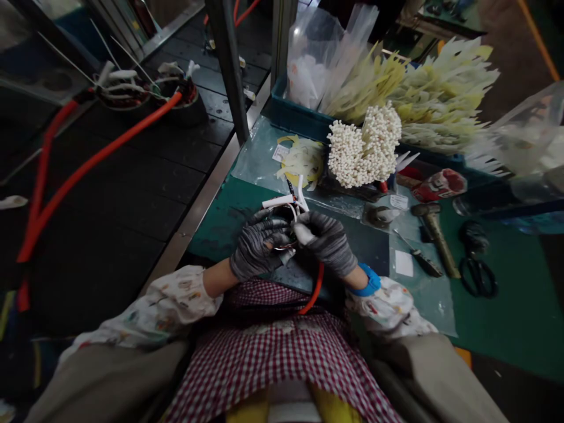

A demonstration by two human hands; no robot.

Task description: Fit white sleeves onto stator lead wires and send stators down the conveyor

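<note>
Between my hands, near the bench's front edge, is a round wound motor part, seemingly a stator (285,245), mostly hidden by my gloves. My left hand (259,248), in a grey striped glove, curls its fingers over its left side. My right hand (326,239), gloved alike, pinches thumb and fingers together at a thin white wire (294,211) on the part's right side. A white sleeve (277,201) lies across the top, and more white tubing (301,192) sticks up behind it. An orange-red cable (318,288) runs down below my right hand.
Beyond lie a bundle of white sticks (363,147) and a blue bin (299,117) of yellowish strips. To the right are a hammer (437,238), screwdriver (418,254) and scissors (478,273). Wired stators (187,103) with orange cables stand on the roller conveyor (127,176) at left, past a metal post (229,70).
</note>
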